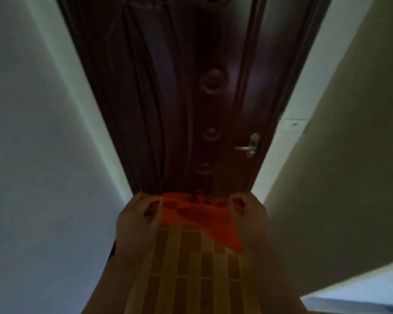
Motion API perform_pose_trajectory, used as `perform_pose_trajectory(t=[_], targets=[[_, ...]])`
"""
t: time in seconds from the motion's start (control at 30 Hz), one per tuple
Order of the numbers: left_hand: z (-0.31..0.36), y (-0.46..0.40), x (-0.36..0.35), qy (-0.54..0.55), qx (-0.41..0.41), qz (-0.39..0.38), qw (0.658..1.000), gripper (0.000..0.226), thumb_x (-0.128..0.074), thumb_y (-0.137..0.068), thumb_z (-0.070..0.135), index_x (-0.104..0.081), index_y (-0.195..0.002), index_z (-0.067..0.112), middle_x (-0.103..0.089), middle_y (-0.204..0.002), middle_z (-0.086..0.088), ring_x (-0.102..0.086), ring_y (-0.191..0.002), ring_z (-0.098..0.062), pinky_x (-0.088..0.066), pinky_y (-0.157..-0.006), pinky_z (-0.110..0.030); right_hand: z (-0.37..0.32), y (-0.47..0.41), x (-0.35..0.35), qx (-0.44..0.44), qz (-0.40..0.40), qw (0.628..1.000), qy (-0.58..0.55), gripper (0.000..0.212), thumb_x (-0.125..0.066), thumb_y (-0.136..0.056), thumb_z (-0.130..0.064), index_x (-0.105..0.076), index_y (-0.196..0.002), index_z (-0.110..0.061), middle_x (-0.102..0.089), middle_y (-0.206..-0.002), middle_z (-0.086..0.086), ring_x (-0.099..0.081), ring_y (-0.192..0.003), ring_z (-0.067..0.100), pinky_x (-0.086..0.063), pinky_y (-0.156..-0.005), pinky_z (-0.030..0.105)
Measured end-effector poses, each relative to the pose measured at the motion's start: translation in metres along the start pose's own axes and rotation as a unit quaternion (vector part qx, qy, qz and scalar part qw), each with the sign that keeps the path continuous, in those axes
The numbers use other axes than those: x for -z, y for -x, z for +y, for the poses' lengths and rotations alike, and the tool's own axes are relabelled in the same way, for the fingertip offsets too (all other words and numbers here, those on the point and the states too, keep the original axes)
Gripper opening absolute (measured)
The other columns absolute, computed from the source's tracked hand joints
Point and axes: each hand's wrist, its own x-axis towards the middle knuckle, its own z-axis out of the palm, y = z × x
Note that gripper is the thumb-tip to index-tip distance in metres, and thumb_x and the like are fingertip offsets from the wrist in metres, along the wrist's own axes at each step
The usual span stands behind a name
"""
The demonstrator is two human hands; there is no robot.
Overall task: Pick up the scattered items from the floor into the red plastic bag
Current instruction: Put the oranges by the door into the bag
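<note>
Altogether, two bare hands and one thin red plastic bag (pixel 197 211) show, before one dark brown panelled door (pixel 168 98) with one silver lever handle (pixel 247 147). Left hand (pixel 137 214) pinches the bag's left edge with curled fingers (pixel 151 206); right hand (pixel 247 211) pinches its right edge likewise. Between them the bag is stretched flat, held up above the floor, one corner drooping down beside the right wrist. Its film looks crinkled, printed with dark blotches. Below lies a floor of narrow brown and tan rectangular tiles (pixel 191 268); pale smooth walls (pixel 43 132) flank the door.
</note>
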Motion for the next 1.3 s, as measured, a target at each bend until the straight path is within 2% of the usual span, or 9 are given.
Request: perform_pose_trajectory(t=[0.07,0.27,0.43,0.7,0.87,0.93,1.03,1.17,1.3], targets=[[-0.015,-0.001,0.015,0.000,0.019,0.027,0.999,0.014,-0.065,-0.094,0.028,-0.076,-0.102,0.026,-0.068,-0.099,0.014,-0.068,-0.089,-0.005,-0.059,-0.078,-0.037,-0.016,-0.006,-0.024,0.031,-0.023,0.999,-0.011,0.012,-0.073,-0.091,-0.018,-0.072,-0.099,-0.027,-0.067,-0.099,-0.012,-0.063,-0.091,0.005,-0.045,-0.083,0.020],[-0.061,-0.013,0.046,0.011,0.042,0.049,0.998,0.018,-0.060,-0.095,0.034,-0.076,-0.100,0.027,-0.068,-0.096,0.014,-0.067,-0.088,-0.005,-0.059,-0.081,-0.035,-0.057,-0.016,-0.089,0.089,-0.056,0.994,-0.030,0.012,-0.073,-0.092,-0.015,-0.071,-0.095,-0.026,-0.065,-0.096,-0.012,-0.064,-0.090,0.005,-0.052,-0.081,0.026],[-0.110,-0.051,0.067,0.003,0.034,0.041,0.999,0.024,-0.055,-0.094,0.036,-0.076,-0.098,0.024,-0.067,-0.097,0.014,-0.066,-0.088,-0.005,-0.058,-0.079,-0.034,-0.089,-0.030,-0.127,0.111,-0.052,0.992,0.015,0.013,-0.074,-0.090,-0.011,-0.071,-0.093,-0.024,-0.065,-0.094,-0.010,-0.062,-0.087,0.005,-0.049,-0.081,0.019],[-0.195,-0.111,0.091,0.032,0.027,0.020,0.999,0.015,-0.066,-0.089,0.023,-0.076,-0.100,0.024,-0.067,-0.096,0.017,-0.066,-0.088,-0.002,-0.054,-0.078,-0.022,-0.136,-0.040,-0.201,0.080,-0.047,0.995,0.029,0.014,-0.074,-0.090,-0.014,-0.072,-0.094,-0.028,-0.066,-0.094,-0.015,-0.063,-0.088,0.000,-0.047,-0.080,0.014],[-0.247,-0.119,0.084,0.053,0.056,0.008,0.997,0.015,-0.060,-0.095,0.035,-0.073,-0.098,0.030,-0.066,-0.096,0.018,-0.066,-0.083,-0.002,-0.059,-0.074,-0.033,-0.140,-0.039,-0.245,0.051,-0.078,0.995,0.040,0.016,-0.076,-0.089,-0.013,-0.072,-0.096,-0.027,-0.067,-0.097,-0.016,-0.063,-0.091,-0.004,-0.042,-0.081,0.007],[-0.263,-0.123,0.080,0.066,0.076,0.021,0.995,0.021,-0.057,-0.098,0.045,-0.073,-0.097,0.032,-0.065,-0.095,0.019,-0.066,-0.079,0.000,-0.060,-0.071,-0.034,-0.138,-0.046,-0.259,0.037,-0.089,0.994,0.042,0.018,-0.077,-0.087,-0.012,-0.073,-0.096,-0.026,-0.069,-0.099,-0.014,-0.064,-0.093,-0.001,-0.046,-0.083,0.013],[-0.285,-0.134,0.079,0.035,0.080,-0.018,0.996,0.019,-0.059,-0.095,0.037,-0.074,-0.100,0.026,-0.066,-0.097,0.016,-0.066,-0.083,0.001,-0.059,-0.073,-0.029,-0.133,-0.061,-0.281,0.019,-0.110,0.993,0.049,0.015,-0.076,-0.089,-0.014,-0.075,-0.100,-0.025,-0.070,-0.103,-0.013,-0.064,-0.094,0.004,-0.050,-0.086,0.022],[-0.312,-0.150,0.070,0.023,0.122,-0.025,0.992,0.019,-0.061,-0.093,0.035,-0.075,-0.101,0.026,-0.067,-0.097,0.017,-0.065,-0.085,0.004,-0.059,-0.076,-0.028,-0.129,-0.089,-0.315,0.004,-0.155,0.985,0.071,0.009,-0.071,-0.096,-0.020,-0.074,-0.102,-0.026,-0.060,-0.089,-0.025,-0.057,-0.082,-0.008,-0.039,-0.074,0.007],[-0.332,-0.177,0.060,-0.021,0.134,-0.038,0.990,0.023,-0.054,-0.092,0.042,-0.074,-0.099,0.031,-0.064,-0.094,0.018,-0.061,-0.080,0.006,-0.057,-0.068,-0.024,-0.120,-0.127,-0.357,-0.001,-0.179,0.983,0.048,0.011,-0.071,-0.094,-0.016,-0.075,-0.097,-0.026,-0.056,-0.081,-0.029,-0.060,-0.078,-0.010,-0.041,-0.069,0.006]])
